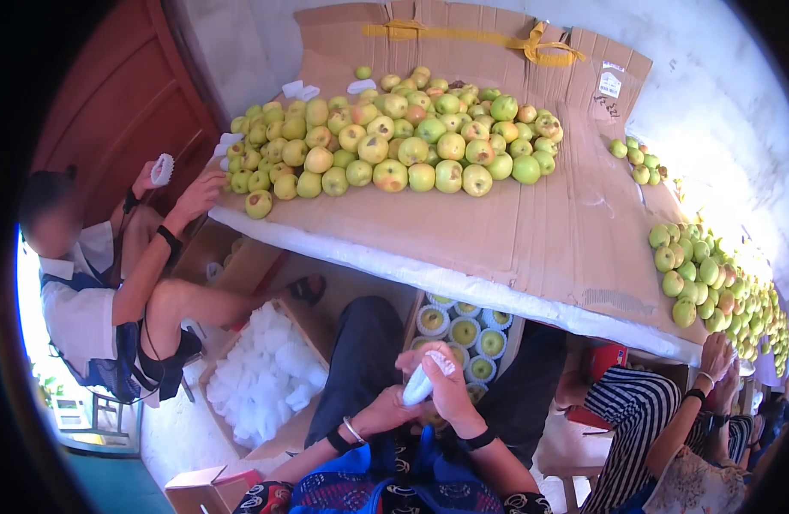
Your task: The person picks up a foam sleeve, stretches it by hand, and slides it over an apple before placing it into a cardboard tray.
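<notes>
- Your right hand (453, 396) is closed on a white foam sleeve (418, 390), its fingers wrapped about the sleeve's far part.
- Your left hand (386, 413) sits just left of it and slightly nearer you, touching or almost touching the sleeve's near end; I can't make out whether its fingers grip.
- The sleeve lies between your two hands, in the right hand's grasp, its long axis slanting from near left to far right. It looks flattened; whether anything is inside doesn't show.
- Just beyond your hands, between your legs, stands a carton (410, 325) of wrapped apples (465, 331), lower than the grip and partly hidden by it.
- To your left, nearer your left hand than your right, a heap of white foam pieces (261, 377) fills another box.
- Farther off, past the near edge of the cardboard-covered table (531, 244), loose apples (394, 150) lie piled, well apart from both hands.
</notes>
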`<state>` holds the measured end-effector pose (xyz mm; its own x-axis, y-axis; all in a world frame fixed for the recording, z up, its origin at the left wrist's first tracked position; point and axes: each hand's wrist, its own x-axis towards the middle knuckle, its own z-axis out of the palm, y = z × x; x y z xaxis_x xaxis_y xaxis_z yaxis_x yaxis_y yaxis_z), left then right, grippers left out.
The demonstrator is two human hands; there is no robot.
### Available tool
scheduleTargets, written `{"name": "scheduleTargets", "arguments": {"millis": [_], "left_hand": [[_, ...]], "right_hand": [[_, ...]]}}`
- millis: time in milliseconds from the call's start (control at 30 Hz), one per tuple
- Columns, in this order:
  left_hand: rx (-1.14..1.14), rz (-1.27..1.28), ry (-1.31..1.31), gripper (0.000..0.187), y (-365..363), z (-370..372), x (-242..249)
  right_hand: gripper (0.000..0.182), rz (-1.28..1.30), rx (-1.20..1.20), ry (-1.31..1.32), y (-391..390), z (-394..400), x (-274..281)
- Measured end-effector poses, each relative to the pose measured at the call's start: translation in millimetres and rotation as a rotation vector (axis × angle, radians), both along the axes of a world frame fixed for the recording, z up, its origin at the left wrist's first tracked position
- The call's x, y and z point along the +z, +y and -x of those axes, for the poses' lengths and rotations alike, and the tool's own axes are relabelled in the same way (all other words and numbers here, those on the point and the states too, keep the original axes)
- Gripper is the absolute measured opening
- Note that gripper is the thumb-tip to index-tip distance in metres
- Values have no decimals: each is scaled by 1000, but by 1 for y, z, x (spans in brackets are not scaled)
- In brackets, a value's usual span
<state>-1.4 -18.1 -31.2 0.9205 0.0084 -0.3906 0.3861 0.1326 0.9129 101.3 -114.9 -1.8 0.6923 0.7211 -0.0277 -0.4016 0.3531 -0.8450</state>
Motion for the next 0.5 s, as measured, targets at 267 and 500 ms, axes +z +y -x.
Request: {"name": "scheduleTargets", "arguments": {"millis": [267, 500], "left_hand": [[209, -573, -168, 26, 13, -11, 16], [297, -634, -163, 28, 19, -12, 13]], "right_hand": [[53, 644, 76, -521, -20, -20, 9], [27, 281, -325, -312, -15, -9, -24]]}}
